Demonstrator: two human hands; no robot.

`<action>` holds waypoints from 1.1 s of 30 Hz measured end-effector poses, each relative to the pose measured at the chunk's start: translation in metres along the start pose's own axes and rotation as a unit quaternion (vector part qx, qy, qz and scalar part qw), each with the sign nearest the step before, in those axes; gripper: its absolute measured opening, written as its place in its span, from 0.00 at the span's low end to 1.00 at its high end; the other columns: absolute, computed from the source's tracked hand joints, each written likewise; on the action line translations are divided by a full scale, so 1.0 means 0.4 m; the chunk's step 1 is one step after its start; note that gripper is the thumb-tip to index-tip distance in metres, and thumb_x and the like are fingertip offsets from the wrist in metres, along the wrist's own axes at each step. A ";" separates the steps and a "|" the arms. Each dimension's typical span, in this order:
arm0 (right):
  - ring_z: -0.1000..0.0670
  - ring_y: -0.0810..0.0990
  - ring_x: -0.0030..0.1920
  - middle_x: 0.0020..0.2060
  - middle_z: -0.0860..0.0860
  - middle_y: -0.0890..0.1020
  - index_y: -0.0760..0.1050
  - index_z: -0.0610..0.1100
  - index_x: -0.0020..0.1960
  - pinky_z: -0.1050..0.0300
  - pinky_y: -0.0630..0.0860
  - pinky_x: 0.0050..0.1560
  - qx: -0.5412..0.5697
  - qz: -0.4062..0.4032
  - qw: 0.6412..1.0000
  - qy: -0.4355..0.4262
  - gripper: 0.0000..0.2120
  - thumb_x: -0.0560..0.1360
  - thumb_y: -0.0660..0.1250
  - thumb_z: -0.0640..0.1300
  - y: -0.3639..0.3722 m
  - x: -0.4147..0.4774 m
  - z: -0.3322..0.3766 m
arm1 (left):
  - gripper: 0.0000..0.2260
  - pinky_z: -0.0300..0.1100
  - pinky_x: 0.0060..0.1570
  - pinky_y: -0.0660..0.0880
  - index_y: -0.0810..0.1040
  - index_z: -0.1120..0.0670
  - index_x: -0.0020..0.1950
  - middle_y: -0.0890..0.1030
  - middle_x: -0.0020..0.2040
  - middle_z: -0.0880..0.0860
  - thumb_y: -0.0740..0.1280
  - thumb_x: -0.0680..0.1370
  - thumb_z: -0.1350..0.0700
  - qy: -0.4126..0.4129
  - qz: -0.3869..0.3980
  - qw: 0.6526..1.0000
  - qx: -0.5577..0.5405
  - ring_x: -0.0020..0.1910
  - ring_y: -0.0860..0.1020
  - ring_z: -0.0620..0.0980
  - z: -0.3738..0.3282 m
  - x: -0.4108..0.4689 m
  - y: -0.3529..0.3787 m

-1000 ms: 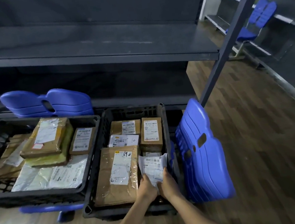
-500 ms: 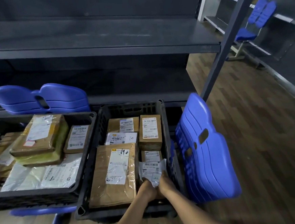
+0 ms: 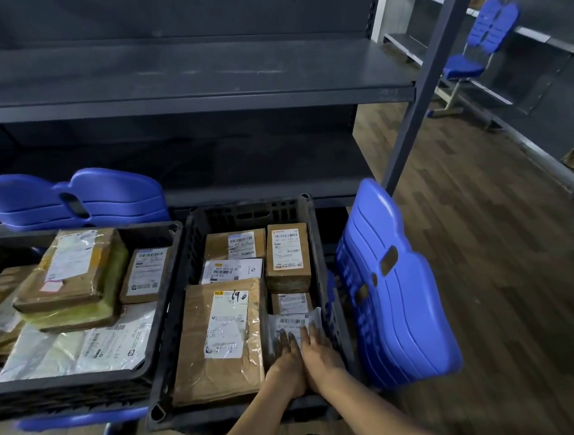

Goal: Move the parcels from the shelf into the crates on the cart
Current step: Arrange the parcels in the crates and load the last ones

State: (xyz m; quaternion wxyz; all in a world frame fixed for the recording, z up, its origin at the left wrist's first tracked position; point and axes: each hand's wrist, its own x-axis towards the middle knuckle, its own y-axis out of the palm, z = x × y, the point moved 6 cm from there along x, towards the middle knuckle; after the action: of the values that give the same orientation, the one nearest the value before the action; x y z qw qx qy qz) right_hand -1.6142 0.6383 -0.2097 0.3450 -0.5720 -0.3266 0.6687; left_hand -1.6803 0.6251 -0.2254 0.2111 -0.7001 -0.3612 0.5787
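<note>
Two black crates stand side by side on blue chairs. In the right crate (image 3: 171,333), a small white bag parcel (image 3: 292,323) lies flat in the near right corner. My left hand (image 3: 285,361) and my right hand (image 3: 318,350) rest side by side on it with fingers stretched out. Beside it lies a large brown envelope (image 3: 219,339); small brown boxes (image 3: 287,255) sit further back. The left crate (image 3: 69,389) holds a brown box on a yellow parcel (image 3: 74,278) and a white bag (image 3: 79,347). The dark shelf (image 3: 181,74) behind carries no parcels.
A blue chair back (image 3: 394,291) stands close against the right crate's right side. Another blue chair back (image 3: 71,196) rises behind the left crate. A grey shelf post (image 3: 422,79) slants up at the right. Wooden floor (image 3: 506,268) stretches to the right, with more shelving beyond.
The white bag parcel went from being held upright in both hands to lying flat in the crate corner. Both hands have loosened their grip and now press flat on it.
</note>
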 end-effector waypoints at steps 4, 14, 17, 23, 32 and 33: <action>0.39 0.38 0.77 0.76 0.40 0.36 0.34 0.38 0.77 0.45 0.46 0.76 -0.069 0.055 0.996 -0.029 0.39 0.80 0.59 0.42 0.010 0.012 -0.018 | 0.40 0.55 0.75 0.38 0.33 0.60 0.77 0.34 0.78 0.59 0.57 0.81 0.45 0.022 0.039 0.988 0.147 0.76 0.33 0.58 -0.004 0.016 0.008; 0.41 0.36 0.76 0.76 0.41 0.35 0.36 0.37 0.77 0.47 0.44 0.75 -0.222 0.121 0.964 -0.084 0.33 0.82 0.54 0.40 0.064 0.045 -0.019 | 0.39 0.55 0.76 0.40 0.34 0.59 0.78 0.35 0.78 0.59 0.60 0.81 0.48 0.018 0.071 0.972 0.223 0.77 0.36 0.57 0.013 0.061 0.043; 0.42 0.34 0.76 0.76 0.41 0.34 0.34 0.38 0.77 0.48 0.42 0.75 -0.237 0.133 0.958 -0.091 0.33 0.82 0.54 0.40 0.078 0.054 -0.019 | 0.40 0.55 0.75 0.40 0.34 0.59 0.78 0.34 0.78 0.59 0.61 0.81 0.48 0.015 0.076 0.972 0.224 0.77 0.36 0.57 0.015 0.067 0.046; 0.41 0.37 0.77 0.76 0.42 0.35 0.34 0.39 0.77 0.46 0.45 0.77 -0.209 0.129 0.966 -0.080 0.35 0.82 0.56 0.43 0.071 0.061 -0.017 | 0.38 0.55 0.76 0.42 0.35 0.60 0.78 0.36 0.78 0.59 0.59 0.81 0.48 0.016 0.067 0.976 0.205 0.77 0.37 0.58 0.009 0.062 0.032; 0.41 0.39 0.77 0.77 0.40 0.38 0.36 0.39 0.77 0.47 0.45 0.77 -0.159 0.007 0.979 -0.130 0.31 0.82 0.51 0.38 -0.112 -0.057 0.038 | 0.41 0.52 0.76 0.38 0.35 0.60 0.77 0.37 0.78 0.59 0.58 0.80 0.43 0.030 -0.040 0.980 0.193 0.77 0.36 0.58 -0.025 -0.096 -0.125; 0.42 0.40 0.77 0.77 0.41 0.39 0.37 0.39 0.78 0.47 0.45 0.77 -0.139 -0.015 0.981 -0.133 0.30 0.82 0.50 0.36 -0.147 -0.066 0.044 | 0.38 0.52 0.75 0.38 0.35 0.61 0.77 0.37 0.78 0.59 0.57 0.81 0.46 0.024 -0.070 0.979 0.191 0.77 0.36 0.58 -0.020 -0.116 -0.160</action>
State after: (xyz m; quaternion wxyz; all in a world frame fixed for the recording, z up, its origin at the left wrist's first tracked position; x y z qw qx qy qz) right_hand -1.6238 0.6479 -0.1442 0.2260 -0.5155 -0.4679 0.6813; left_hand -1.6924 0.6328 -0.1473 0.3898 -0.6334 -0.2872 0.6036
